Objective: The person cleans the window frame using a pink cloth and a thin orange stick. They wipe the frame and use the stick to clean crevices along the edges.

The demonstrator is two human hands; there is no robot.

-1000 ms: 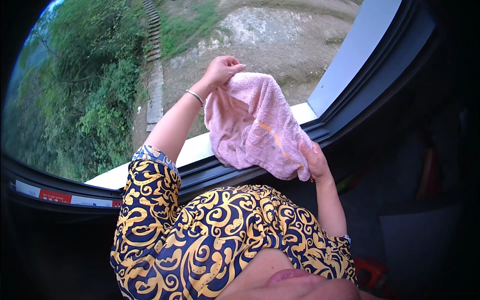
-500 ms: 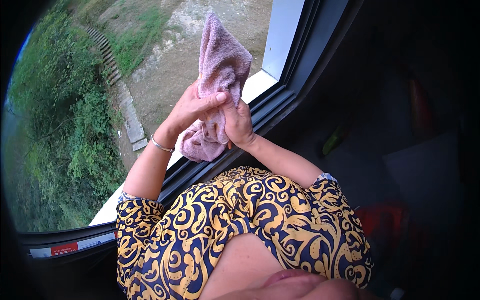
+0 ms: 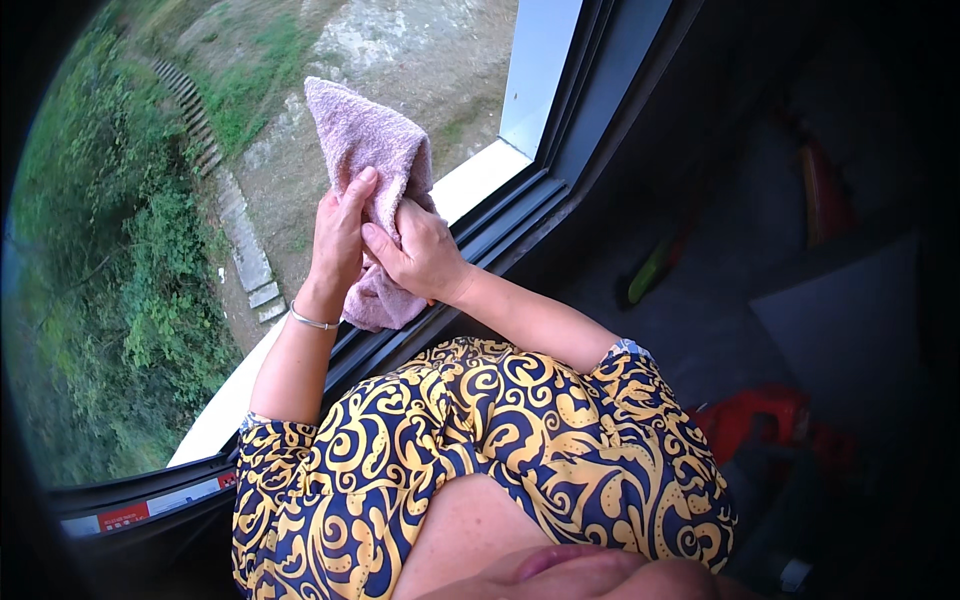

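A pink terry cloth [image 3: 375, 135] is bunched between my two hands, one corner pointing up and away and a crumpled end hanging below. Wrapped round its left side, my left hand [image 3: 342, 225] has its thumb laid along the cloth; a thin silver bangle [image 3: 312, 319] circles that wrist. My right hand [image 3: 425, 248] grips the cloth from the right, its fingers partly hidden in the folds. Both hands are held up close together at the window opening, above the dark window track [image 3: 510, 225]. A small orange bit by the right palm is too small to name.
The white outer sill [image 3: 480, 180] and dark window frame [image 3: 620, 90] run diagonally beside me. Outside, far below, lie trees [image 3: 150, 280], steps [image 3: 190, 110] and bare ground. On the dim right side are a red item [image 3: 755, 415] and a green object [image 3: 650, 275].
Both hands have shifted left with the cloth. Its upper corner has swung left and down, and the hands have turned around the folds. The view has moved slightly too.
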